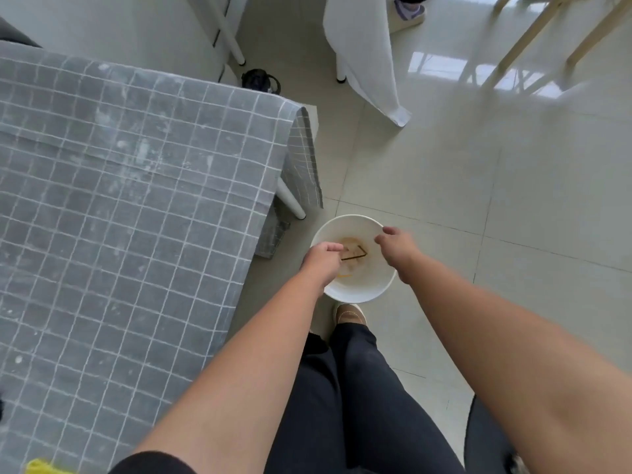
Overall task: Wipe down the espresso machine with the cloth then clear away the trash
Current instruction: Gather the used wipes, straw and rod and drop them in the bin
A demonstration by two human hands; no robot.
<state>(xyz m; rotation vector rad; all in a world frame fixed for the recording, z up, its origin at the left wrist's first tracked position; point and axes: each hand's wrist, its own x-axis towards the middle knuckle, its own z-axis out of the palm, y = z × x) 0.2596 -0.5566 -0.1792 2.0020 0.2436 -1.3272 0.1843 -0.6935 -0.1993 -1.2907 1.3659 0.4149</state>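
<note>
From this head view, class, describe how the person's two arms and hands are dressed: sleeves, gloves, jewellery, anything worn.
Both forearms are bare from the elbow down. The left hand and right hand wear no gloves, and no watch, ring or bracelet shows. A dark, black-looking sleeve edge shows at the bottom of the frame on the left arm. The right arm's upper part runs out of frame, so no sleeve is visible there.

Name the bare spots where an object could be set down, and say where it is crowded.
Free: the grey checked tablecloth, bare except for a yellow cloth at its near edge, and the floor tiles right of the white bin. Crowded: over the bin, where the left hand and right hand meet.
</note>
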